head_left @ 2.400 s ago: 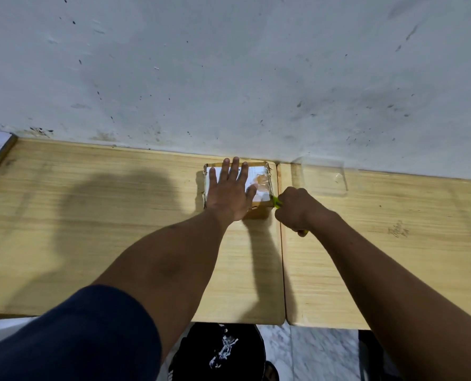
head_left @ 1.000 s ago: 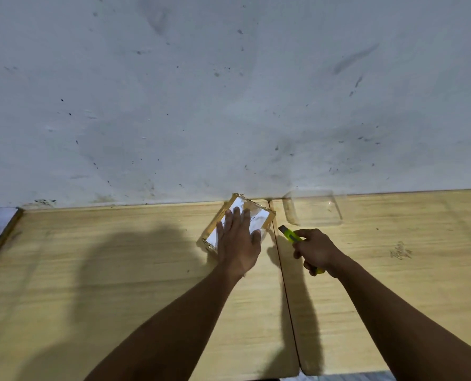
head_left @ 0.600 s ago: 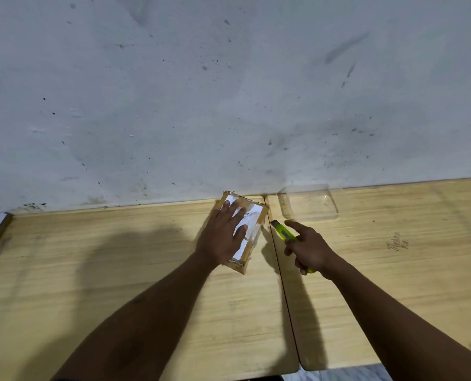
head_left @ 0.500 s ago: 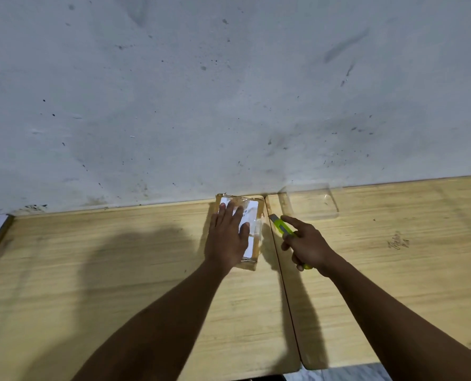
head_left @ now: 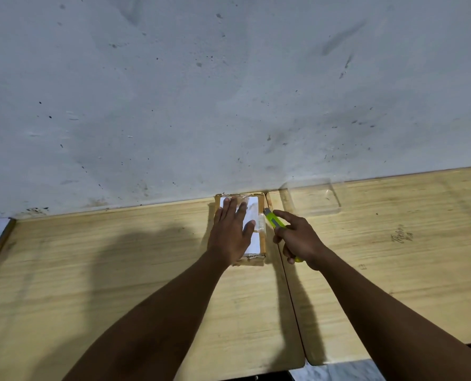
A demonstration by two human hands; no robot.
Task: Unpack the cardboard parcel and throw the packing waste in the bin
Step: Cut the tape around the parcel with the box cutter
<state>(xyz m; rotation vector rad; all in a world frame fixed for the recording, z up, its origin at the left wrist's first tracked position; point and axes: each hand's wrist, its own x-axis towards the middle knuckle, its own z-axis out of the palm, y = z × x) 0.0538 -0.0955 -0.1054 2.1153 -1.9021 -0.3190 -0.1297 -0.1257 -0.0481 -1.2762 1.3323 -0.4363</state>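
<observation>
I am pinning the parcel (head_left: 252,229) with my left hand (head_left: 232,232), palm flat and fingers spread on its white label; it is lying lengthwise now at the far edge of the table (head_left: 119,270), against the wall, having been turned from the skewed pose of a moment ago. My right hand (head_left: 297,240) is clamped around the cutter (head_left: 273,219), forefinger along it, its tip arriving at the parcel's far right edge. Judged: a fresh taped seam is being presented for cutting; the parcel is not yet opened. No bin is in view.
</observation>
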